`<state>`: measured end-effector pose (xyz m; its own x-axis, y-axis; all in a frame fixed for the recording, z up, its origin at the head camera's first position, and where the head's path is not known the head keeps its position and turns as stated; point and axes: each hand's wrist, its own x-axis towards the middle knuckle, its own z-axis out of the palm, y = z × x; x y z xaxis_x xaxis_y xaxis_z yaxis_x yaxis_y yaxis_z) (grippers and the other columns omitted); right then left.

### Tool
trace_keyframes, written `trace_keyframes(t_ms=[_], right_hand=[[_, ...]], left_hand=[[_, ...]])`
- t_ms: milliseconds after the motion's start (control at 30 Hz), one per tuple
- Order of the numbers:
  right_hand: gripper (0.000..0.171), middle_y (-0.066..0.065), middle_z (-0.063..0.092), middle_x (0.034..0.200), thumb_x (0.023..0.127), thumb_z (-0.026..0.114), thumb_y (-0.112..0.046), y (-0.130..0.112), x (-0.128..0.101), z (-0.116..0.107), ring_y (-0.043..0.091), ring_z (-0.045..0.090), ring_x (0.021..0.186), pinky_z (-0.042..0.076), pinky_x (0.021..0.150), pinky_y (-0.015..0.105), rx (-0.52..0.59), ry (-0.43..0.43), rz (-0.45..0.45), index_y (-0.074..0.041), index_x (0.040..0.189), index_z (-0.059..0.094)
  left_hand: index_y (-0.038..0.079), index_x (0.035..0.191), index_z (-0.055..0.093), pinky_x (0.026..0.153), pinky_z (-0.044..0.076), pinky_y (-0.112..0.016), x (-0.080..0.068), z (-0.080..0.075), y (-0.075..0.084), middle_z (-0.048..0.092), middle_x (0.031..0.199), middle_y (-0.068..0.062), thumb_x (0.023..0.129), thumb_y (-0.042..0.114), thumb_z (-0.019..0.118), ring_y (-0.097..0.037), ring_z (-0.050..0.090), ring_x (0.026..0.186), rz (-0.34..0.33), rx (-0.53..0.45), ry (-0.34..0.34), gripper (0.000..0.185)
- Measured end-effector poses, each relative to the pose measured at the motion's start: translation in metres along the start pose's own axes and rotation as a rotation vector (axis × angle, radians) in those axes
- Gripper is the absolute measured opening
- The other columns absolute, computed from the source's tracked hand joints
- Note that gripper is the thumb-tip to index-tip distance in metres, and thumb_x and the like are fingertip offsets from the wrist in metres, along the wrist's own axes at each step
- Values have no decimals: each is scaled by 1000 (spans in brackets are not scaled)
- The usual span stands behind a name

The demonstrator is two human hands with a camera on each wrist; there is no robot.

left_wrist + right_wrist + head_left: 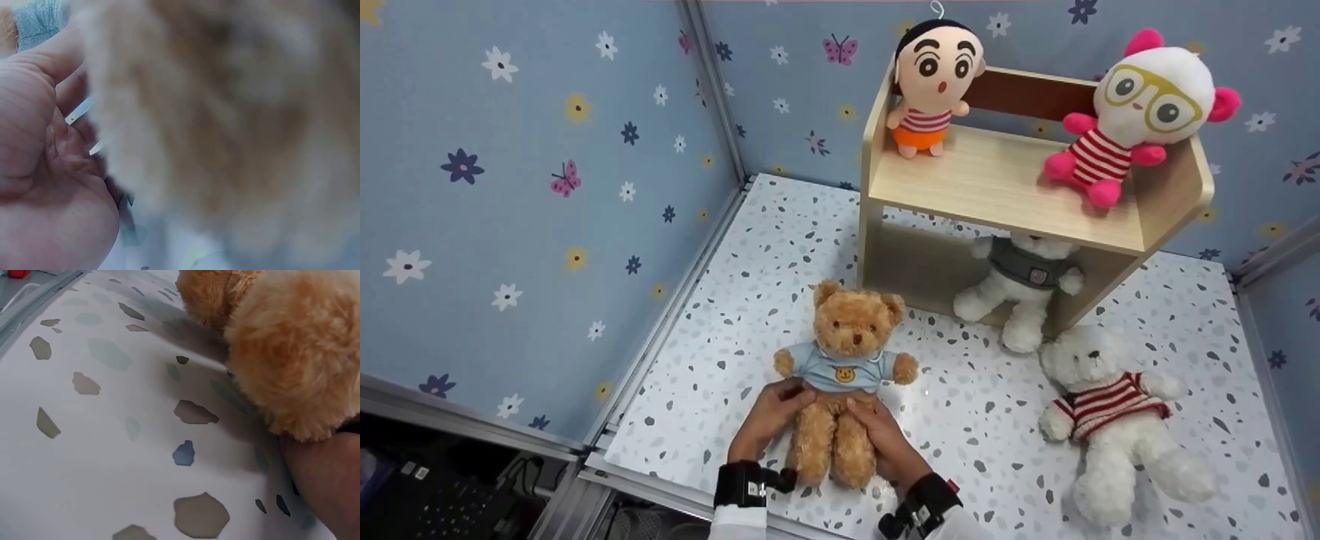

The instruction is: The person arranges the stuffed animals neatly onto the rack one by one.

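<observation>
A brown teddy bear [855, 322] in a light blue shirt lies face up on the speckled table, legs toward me. My left hand [769, 414] grips its hip from the left, thumb on top near the shirt hem. From the other side my right hand [885, 435] holds the opposite hip, its thumb over the belly. Blurred brown fur [214, 112] fills most of the left wrist view, beside the palm of the left hand [50, 152]. In the right wrist view the bear's feet [298, 354] rise above the tabletop, and part of the right hand [326, 472] shows below them.
A wooden shelf [997, 176] stands behind, carrying a boy doll [926, 90] and a pink-and-white plush [1110, 157] on top. A white bear in grey [1020, 285] sits in its lower opening. Another white bear, in red stripes [1125, 420], lies at the right. Flowered panels [547, 225] enclose the table.
</observation>
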<state>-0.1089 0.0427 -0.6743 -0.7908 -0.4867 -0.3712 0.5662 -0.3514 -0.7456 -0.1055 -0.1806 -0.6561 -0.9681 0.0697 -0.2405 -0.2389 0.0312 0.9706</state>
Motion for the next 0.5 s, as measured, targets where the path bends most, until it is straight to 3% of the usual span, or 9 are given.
trace_keyframes(t_ms=[233, 500], right_hand=[[33, 4, 70, 121, 103, 61, -32, -2, 0, -3, 19, 70, 111, 57, 97, 35, 4, -29, -13, -14, 131, 56], [37, 2, 70, 119, 102, 63, -33, -9, -4, -7, 17, 70, 108, 57, 95, 32, -34, 32, 10, -13, 133, 55]], left_hand=[[-1, 131, 67, 93, 54, -31, 2, 4, 2, 72, 122, -16, 97, 19, 70, -17, 68, 104, 23, -7, -16, 39], [-2, 124, 70, 86, 55, -29, 1, 10, 8, 74, 115, -15, 97, 20, 71, -14, 68, 98, 44, 40, 39, 35]])
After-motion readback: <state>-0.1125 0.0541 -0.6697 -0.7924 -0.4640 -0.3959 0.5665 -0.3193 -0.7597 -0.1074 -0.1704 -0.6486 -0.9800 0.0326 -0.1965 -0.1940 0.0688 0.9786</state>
